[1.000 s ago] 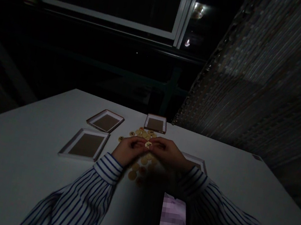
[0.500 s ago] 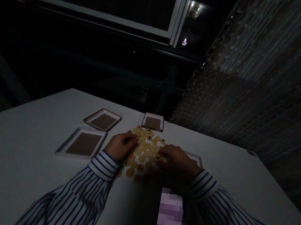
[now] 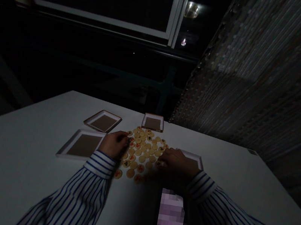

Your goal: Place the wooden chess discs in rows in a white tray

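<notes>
A loose spread of round, pale wooden Chinese chess pieces (image 3: pixel 142 158), several with red or black characters, lies on the white table. My left hand (image 3: pixel 113 144) is at the left edge of the spread, its fingers curled in; what they hold, if anything, is hidden. Over at the right edge, my right hand (image 3: pixel 179 163) has its fingers closed around a black-marked Chinese chess piece (image 3: pixel 158 163), low over the table. Both hands are dim, and the right fingertips are in shadow.
Shallow open box parts surround the pieces: a tray at near left (image 3: pixel 84 145), another at far left (image 3: pixel 102 121), one at the back (image 3: pixel 153 122) and one partly behind my right hand (image 3: pixel 193 158). A bead curtain (image 3: pixel 245 74) hangs at the right. A pixelated patch covers the near edge.
My left hand has drawn left, away from the middle of the pieces, uncovering red-marked ones. My right hand has shifted slightly nearer to me with the black-marked Chinese chess piece at its fingertips.
</notes>
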